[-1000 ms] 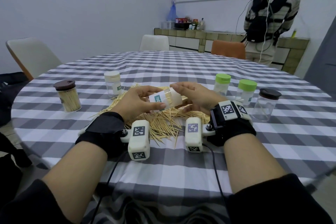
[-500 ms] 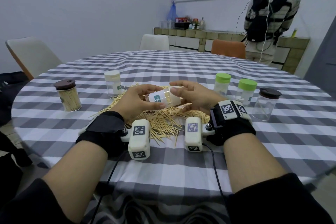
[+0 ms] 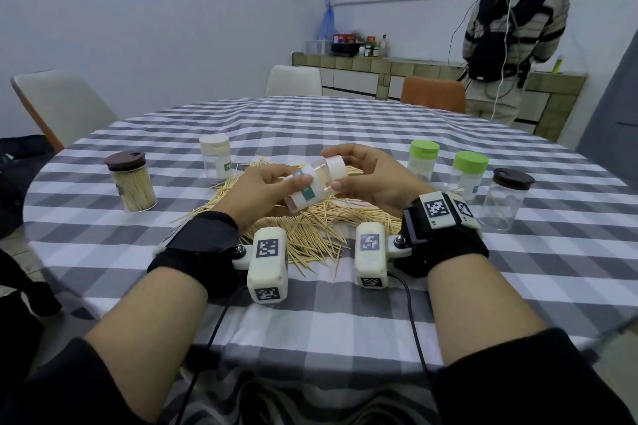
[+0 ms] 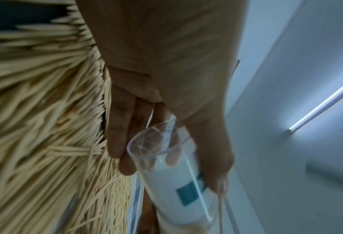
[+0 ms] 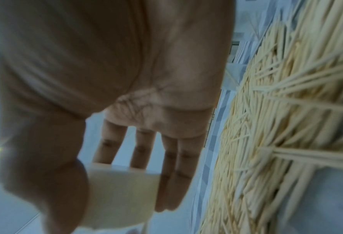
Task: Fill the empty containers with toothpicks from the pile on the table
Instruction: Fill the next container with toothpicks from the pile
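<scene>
Brown-lid jar (image 3: 133, 185): far left on the cloth, upright, packed with toothpicks, well apart from the hands.
White-cap jar (image 3: 216, 162): upright, just behind the pile's left edge, lid on.
Toothpick pile (image 3: 310, 228): loose heap at table centre, under and between both wrists; strays fan toward the near edge.
Left hand (image 3: 257, 195): fingers and thumb curled round the body of the held container (image 3: 312, 188); the left wrist view shows fingers (image 4: 126, 126) under the clear wall, thumb on the label side.
Held container: clear, teal-and-white label, tilted, base toward the person, cap end up and to the right, lifted above the pile.
Cream cap (image 3: 335, 167): on the container's upper end; right wrist view shows thumb one side, fingers the other.
Right hand (image 3: 373, 183): pinches the cream cap, fingers (image 5: 174, 166) extended and close together.
Green-lid jars (image 3: 424, 159) (image 3: 470, 174): two, upright, right of the hands, lids on, near each other.
Dark-lid jar (image 3: 505, 198): clear, upright, rightmost, a single stick or so inside.
Free room: bare cloth behind the pile and along the near edge; jars flank both sides.
Table (image 3: 345, 314): round, grey-and-white checked cloth.
Room: chairs (image 3: 58, 107) around, tiled counter (image 3: 379, 74) at back, a person (image 3: 507, 28) standing there facing away.
</scene>
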